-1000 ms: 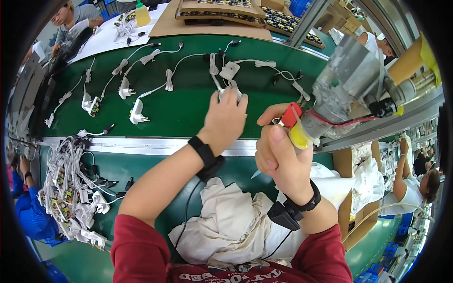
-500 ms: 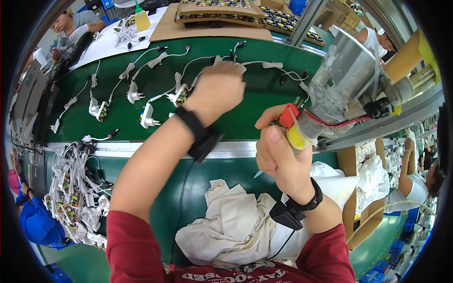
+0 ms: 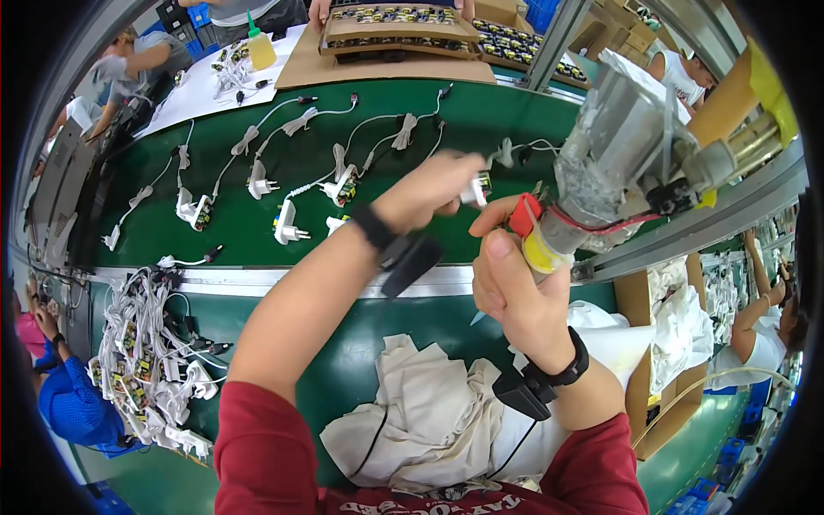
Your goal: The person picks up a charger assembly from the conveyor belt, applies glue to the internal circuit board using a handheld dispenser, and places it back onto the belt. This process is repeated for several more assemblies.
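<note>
My left hand [image 3: 436,187], blurred by motion, is closed at its fingertips on a white plug adapter [image 3: 475,192] with an exposed circuit board, over the green belt [image 3: 257,219]. My right hand [image 3: 524,292] is curled around the yellow-taped end [image 3: 544,253] of a grey tube, its forefinger by a red piece [image 3: 525,215]. A bulky silver-wrapped fixture [image 3: 592,163] rises just behind. Left of my hands, several white plug adapters [image 3: 292,225] with tied cords lie on the belt, some with boards showing. What lies inside my right palm is hidden.
A metal rail [image 3: 206,276] edges the belt. Nearer me are a tangled pile of corded adapters [image 3: 146,369] and crumpled white cloth [image 3: 421,403]. A cardboard box [image 3: 639,386] stands right. Beyond the belt are board trays [image 3: 395,34], a yellow bottle [image 3: 260,50] and other people.
My left hand has moved right and nearer, from the cords to beside my right hand, with a plug adapter at its fingertips. My right hand stays put. The adapters on the belt have shifted slightly right.
</note>
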